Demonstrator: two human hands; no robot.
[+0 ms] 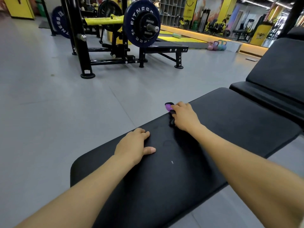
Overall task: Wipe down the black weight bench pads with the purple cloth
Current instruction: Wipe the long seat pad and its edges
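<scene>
Wiping this long black padded vinyl seat pad [205,137], the surface in hand, goes best in overlapping strokes run lengthwise, with steady downward pressure and the cloth spread flatter than it looks now. The far left edge, where the cloth sits, seems the right line to start from; I judge the bulk of the surface still needs passes, since faint ring marks and a small pale speck show near its middle. The inclined black back pad [278,66], just beyond the far end, would come after.

The left hand [134,144] lies flat on the surface near its left edge, fingers straight and spread, holding nothing; keeping it there braces the body while the other arm sweeps. The right hand [185,116] presses down with fingers curled over the small crumpled purple cloth with dark trim [168,107], which is bunched at the far left edge, a corner poking out past the fingertips.

Around lies a grey gym floor [49,96]. Beyond it stands a black rack with a yellow bar and dark blue weight plate [141,25], a flat black bench beside it, and pastel kettlebells [217,45] by the mirrored wall.
</scene>
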